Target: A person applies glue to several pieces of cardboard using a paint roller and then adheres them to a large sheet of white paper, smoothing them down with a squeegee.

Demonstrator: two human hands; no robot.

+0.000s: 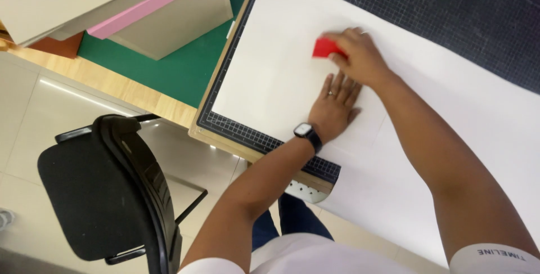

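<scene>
L hand (pixel 336 107) flat on white sheet (pixel 270 71); R hand (pixel 360 54) gripping red block (pixel 324 48).

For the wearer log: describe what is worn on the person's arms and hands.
Both arms are bare below short white sleeves. The left hand has a ring on one of its fingers and a black wristwatch with a square face at the wrist. The right hand shows nothing clearly worn.
</scene>
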